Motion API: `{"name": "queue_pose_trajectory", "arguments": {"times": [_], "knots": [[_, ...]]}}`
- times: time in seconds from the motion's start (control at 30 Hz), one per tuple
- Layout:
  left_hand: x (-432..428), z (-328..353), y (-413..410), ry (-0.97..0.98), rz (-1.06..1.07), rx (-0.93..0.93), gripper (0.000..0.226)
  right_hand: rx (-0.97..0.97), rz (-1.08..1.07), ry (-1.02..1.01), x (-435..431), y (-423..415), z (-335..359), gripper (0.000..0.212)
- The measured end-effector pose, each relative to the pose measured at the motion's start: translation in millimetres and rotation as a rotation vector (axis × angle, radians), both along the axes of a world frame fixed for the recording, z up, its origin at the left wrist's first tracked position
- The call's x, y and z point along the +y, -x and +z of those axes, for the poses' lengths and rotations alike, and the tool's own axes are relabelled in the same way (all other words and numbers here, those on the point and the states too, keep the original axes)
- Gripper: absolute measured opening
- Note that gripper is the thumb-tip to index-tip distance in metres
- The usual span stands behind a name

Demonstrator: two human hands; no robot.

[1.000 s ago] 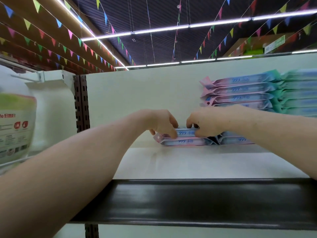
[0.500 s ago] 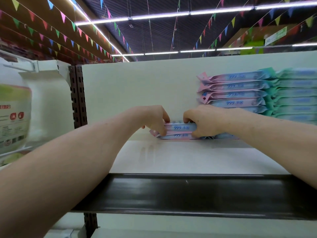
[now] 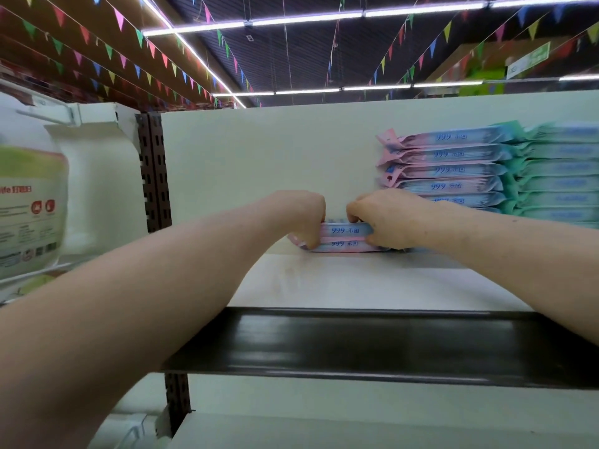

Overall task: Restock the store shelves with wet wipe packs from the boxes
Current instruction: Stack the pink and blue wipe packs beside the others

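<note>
Deep on the store shelf (image 3: 340,280), against its back panel (image 3: 259,157), the left hand (image 3: 301,215) and right hand (image 3: 385,218) grip opposite ends of two stacked wet wipe packs (image 3: 345,236), probably squaring them beside the taller stack (image 3: 447,170).

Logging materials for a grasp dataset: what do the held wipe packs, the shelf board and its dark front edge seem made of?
The wipe packs, gripped by left hand and right hand: soft glossy plastic film, crimped ends. The shelf board: likely cream painted metal, faint reflections. Its front edge: dark glossy strip, plastic or lacquered metal, unclear.
</note>
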State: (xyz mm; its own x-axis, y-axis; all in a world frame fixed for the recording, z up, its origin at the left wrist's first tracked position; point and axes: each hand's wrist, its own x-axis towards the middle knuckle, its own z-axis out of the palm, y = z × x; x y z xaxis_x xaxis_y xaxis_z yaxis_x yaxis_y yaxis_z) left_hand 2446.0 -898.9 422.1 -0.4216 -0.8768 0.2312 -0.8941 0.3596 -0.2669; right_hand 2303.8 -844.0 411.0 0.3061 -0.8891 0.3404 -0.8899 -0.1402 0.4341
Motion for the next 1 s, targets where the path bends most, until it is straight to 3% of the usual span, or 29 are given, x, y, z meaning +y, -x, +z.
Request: {"name": "queue_pose_trajectory", "arguments": {"times": [0.13,0.27,0.53,0.6,0.77,1.0], "knots": [[15.2,2.5,7.2,0.031,0.019,-0.033,0.025,0.010,-0.073,-0.077,6.4,-7.5,8.0,0.027],[31.2,2.0,7.3,0.097,-0.014,0.031,0.049,-0.044,-0.052,-0.112,26.4,-11.4,13.0,0.039],[88.4,3.0,28.1,0.045,-0.051,0.134,0.042,-0.199,0.010,-0.058,79.1,12.5,4.0,0.016],[100.5,3.7,37.1,0.054,-0.098,0.154,0.035,-0.208,-0.014,-0.030,96.4,21.1,4.1,0.005],[138.5,8.8,56.7,0.086,-0.241,0.161,0.034,-0.260,-0.163,0.040,154.1,35.4,6.3,0.020],[207.2,0.8,85.7,0.124,-0.571,0.230,0.029,-0.334,-0.384,0.127,247.7,37.8,-11.1,0.019]]}}
